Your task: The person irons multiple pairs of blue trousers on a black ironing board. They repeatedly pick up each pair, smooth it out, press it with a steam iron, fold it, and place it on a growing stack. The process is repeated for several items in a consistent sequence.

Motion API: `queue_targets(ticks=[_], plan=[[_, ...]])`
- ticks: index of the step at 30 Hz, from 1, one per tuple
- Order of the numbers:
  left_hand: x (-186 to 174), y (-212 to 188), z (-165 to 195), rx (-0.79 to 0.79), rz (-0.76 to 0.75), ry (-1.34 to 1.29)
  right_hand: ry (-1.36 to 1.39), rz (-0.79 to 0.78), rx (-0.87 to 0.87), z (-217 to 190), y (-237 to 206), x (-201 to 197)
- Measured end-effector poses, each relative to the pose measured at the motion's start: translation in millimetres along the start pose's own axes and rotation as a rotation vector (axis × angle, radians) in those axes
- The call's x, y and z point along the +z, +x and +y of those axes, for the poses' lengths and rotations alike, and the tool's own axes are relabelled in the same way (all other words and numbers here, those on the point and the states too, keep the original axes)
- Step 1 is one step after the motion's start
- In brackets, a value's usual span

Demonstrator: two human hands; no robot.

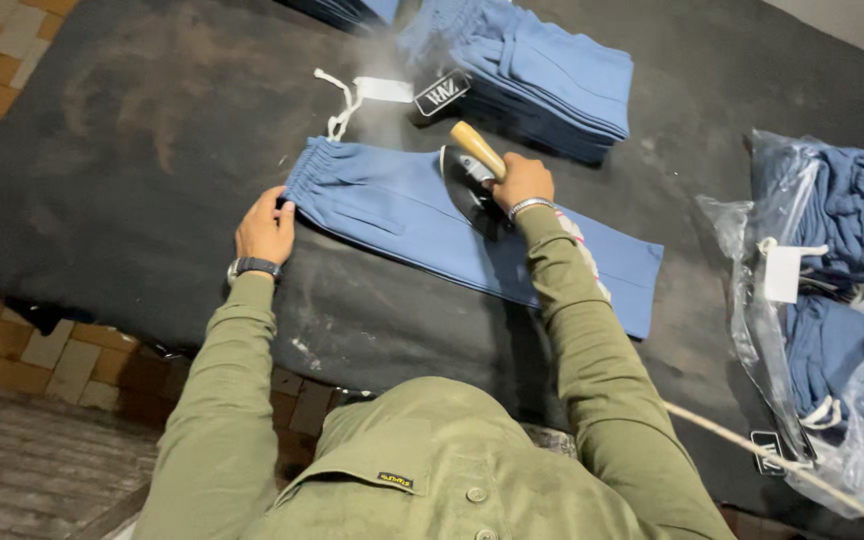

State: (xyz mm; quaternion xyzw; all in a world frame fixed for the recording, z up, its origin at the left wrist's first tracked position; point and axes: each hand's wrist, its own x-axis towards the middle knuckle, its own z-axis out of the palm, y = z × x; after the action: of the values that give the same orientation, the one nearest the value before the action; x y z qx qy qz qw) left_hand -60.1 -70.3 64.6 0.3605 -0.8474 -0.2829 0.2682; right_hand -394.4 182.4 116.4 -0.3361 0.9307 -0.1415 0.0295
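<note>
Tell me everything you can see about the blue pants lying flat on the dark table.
The blue pants are a soft, knit-looking fabric, folded lengthwise and laid flat, running diagonally across the dark padded table. The gathered elastic waistband sits at the upper left, a white drawstring trailing beyond it; the hem lies at the lower right. A seam line and a pocket slit show. The left hand presses the waistband edge, while the right hand holds a wooden-handled iron on the middle, steam rising nearby.

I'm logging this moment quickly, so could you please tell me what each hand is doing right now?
Left hand: open, flat on the waistband end of the blue trousers.
Right hand: closed around the iron by its wooden handle.
</note>
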Motion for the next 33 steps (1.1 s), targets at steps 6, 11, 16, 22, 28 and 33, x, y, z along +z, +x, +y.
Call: queue_targets(ticks=[6,11,16,22,28,33], plan=[[1,2,-7,-0.05,-0.006,-0.022,0.027,-0.072,-0.014,0,-23,-3],[12,4,-16,-0.026,0.005,0.002,-0.066,-0.2,-0.03,15,-89,3],[11,3,-25,0.038,0.049,0.018,-0.009,-0.057,-0.003,2,-84,14],[-3,3,-12,-0.113,0.064,-0.077,0.175,-0.014,-0.137,-48,-35,9],[-12,5,0,-0.135,0.06,-0.039,0.04,-0.119,-0.203,-166,-21,42],[-14,9,1,-0.105,0.093,-0.012,0.067,-0.207,-0.22,-182,-11,44]])
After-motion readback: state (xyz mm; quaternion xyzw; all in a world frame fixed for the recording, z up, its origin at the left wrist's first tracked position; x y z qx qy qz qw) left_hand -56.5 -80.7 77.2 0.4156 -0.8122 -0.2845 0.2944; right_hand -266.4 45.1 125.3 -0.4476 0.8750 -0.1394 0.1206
